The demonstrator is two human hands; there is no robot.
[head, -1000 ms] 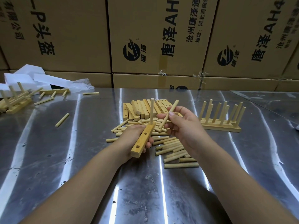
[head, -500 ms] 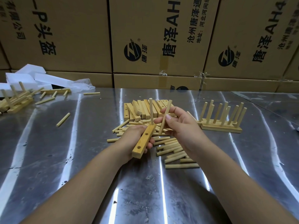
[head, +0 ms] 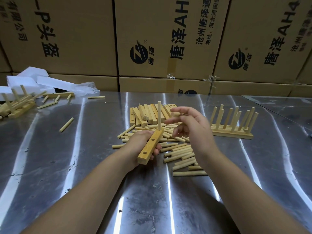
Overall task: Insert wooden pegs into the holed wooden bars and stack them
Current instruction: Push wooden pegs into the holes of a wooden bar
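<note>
The left hand (head: 139, 143) gripped the stiff, light, pale holed wooden bar (head: 148, 149) mid-length. The right hand (head: 194, 127) pinched a short round wooden peg (head: 175, 114), probably best held near one end.

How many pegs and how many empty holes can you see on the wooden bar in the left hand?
Upright round pale wooden pegs standing in the long pale wooden bar: 1
Empty round holes showing in its top face: 2
Total: 3
</note>
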